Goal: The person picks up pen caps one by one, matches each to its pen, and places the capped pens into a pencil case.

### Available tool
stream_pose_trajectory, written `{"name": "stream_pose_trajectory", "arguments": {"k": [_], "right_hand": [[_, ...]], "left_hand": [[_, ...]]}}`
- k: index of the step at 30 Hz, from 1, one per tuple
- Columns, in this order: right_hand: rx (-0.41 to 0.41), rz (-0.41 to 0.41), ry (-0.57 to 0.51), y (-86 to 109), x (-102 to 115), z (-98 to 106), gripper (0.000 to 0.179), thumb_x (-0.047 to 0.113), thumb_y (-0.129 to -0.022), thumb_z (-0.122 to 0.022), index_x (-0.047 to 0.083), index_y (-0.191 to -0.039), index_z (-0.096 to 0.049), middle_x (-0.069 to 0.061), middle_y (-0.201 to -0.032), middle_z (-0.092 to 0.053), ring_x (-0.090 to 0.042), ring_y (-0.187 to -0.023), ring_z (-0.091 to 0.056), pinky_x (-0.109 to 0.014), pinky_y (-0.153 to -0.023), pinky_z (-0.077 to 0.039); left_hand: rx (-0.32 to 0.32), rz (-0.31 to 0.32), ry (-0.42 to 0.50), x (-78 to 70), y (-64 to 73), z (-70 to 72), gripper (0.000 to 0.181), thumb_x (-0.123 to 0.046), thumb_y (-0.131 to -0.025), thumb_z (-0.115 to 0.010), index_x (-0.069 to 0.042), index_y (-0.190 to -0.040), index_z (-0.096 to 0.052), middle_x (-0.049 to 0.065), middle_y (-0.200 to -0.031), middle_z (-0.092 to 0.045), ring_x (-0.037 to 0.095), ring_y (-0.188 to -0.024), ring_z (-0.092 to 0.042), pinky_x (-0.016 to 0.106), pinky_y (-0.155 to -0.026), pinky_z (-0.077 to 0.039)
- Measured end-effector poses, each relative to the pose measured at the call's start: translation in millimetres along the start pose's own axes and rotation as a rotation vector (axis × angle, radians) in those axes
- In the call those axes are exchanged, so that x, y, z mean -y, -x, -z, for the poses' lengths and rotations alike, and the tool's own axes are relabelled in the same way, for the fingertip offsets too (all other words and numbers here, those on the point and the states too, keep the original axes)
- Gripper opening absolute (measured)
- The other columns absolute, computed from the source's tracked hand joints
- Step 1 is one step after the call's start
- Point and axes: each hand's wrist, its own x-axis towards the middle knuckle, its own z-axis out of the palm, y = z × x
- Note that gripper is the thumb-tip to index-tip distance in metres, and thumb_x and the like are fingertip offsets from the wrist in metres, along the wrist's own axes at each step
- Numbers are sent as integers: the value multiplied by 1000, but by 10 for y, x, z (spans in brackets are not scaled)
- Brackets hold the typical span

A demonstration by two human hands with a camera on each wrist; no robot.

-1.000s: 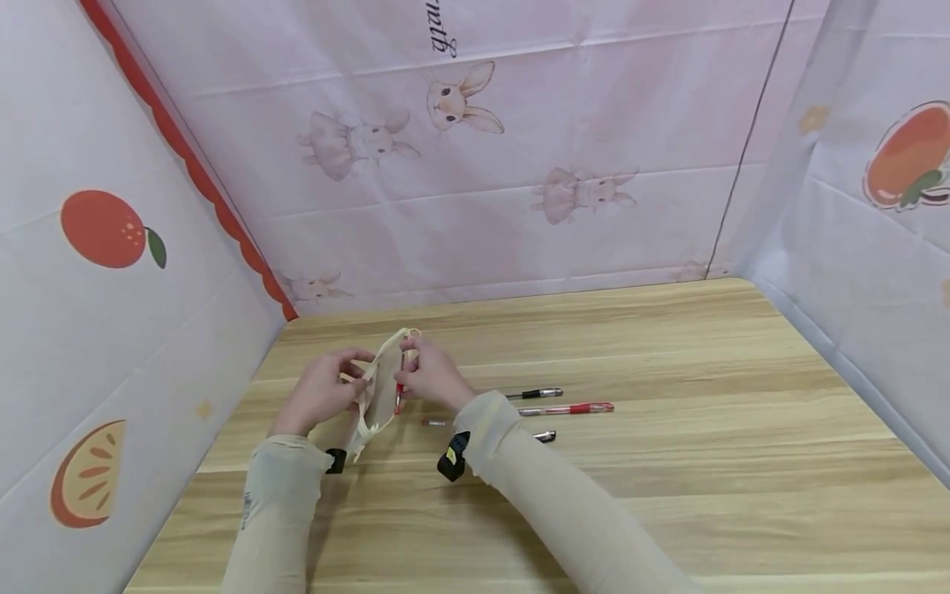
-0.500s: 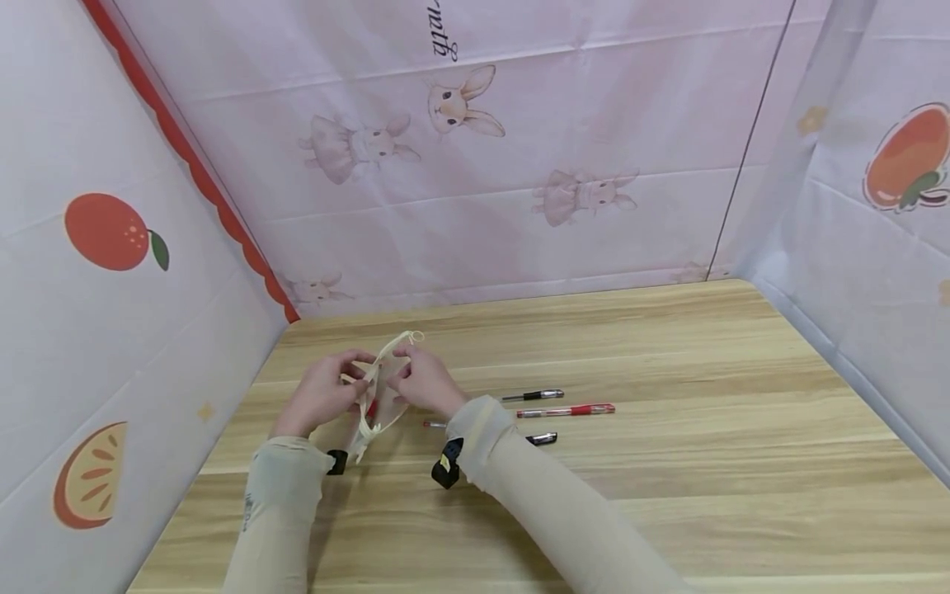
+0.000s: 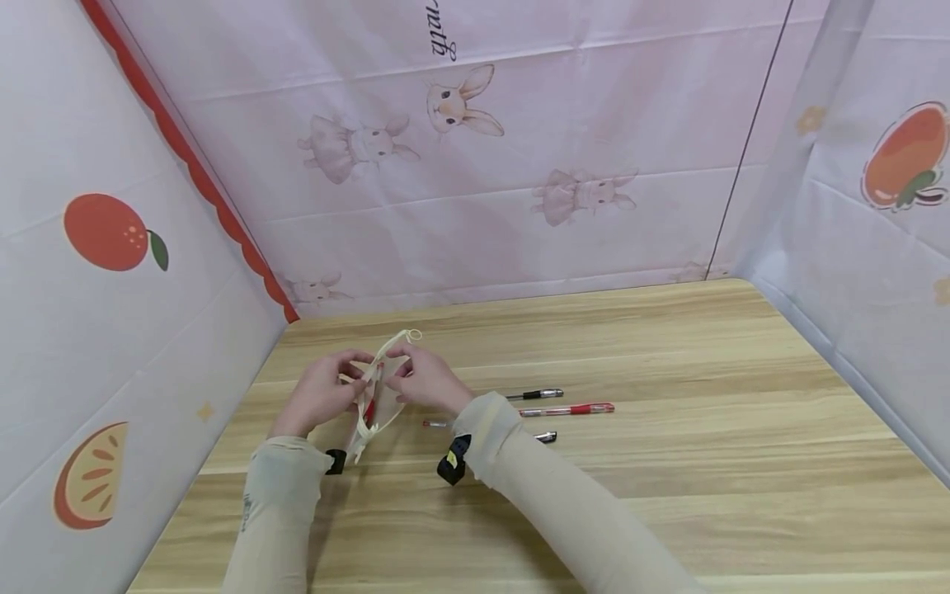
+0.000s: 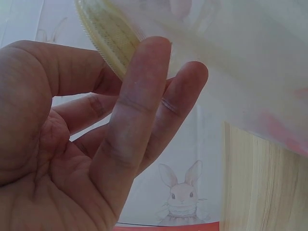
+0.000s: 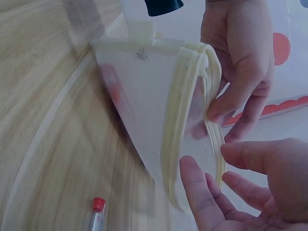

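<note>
A translucent zip pouch with a cream zipper edge stands tilted between the hands, its mouth spread. My left hand pinches the pouch's left edge between thumb and fingers, as the left wrist view of the fingers also shows. Inside lies a red pen, showing faintly pink through the wall in both wrist views. My right hand is at the mouth with fingers apart and no pen between them. In the right wrist view its fingertips overlap the zipper edge.
Right of the pouch, a black pen and a red pen lie on the wooden table. Another black-capped pen and a red-tipped pen are partly covered by the right arm. Printed cloth walls enclose the table.
The right hand carried the red pen leftward into the pouch and let go of it. Its fingers are now apart at the mouth. The left hand keeps its hold.
</note>
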Motion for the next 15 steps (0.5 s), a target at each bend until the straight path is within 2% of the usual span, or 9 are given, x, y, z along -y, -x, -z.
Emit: {"name": "stream_pose_trajectory", "arguments": {"k": [6, 10, 15], "right_hand": [[0, -13, 0, 12, -35, 57, 50, 7, -103, -69, 10, -150, -56, -9, -105, -66, -23, -83, -73, -46, -89, -66], [11, -12, -24, 30, -55, 100, 49, 7, -103, -70, 9, -150, -56, -12, -107, -66, -31, -90, -74, -47, -90, -65], [40, 36, 9, 59, -85, 192, 47, 8, -103, -69, 9, -149, -59, -15, -110, -68, -40, -101, -73, -42, -85, -66]], "left_hand": [[-1, -5, -10, 4, -16, 0, 42, -3, -101, -63, 0, -144, -61, 26, -116, -72, 23, -86, -75, 46, -75, -68], [2, -10, -11, -10, -8, -4, 43, -3, -101, -64, 0, -143, -61, 26, -115, -72, 23, -85, -75, 46, -74, -67], [-1, -2, -19, -8, -12, -3, 41, -2, -101, -63, -1, -142, -62, 25, -115, -72, 24, -88, -74, 46, -75, -67]]}}
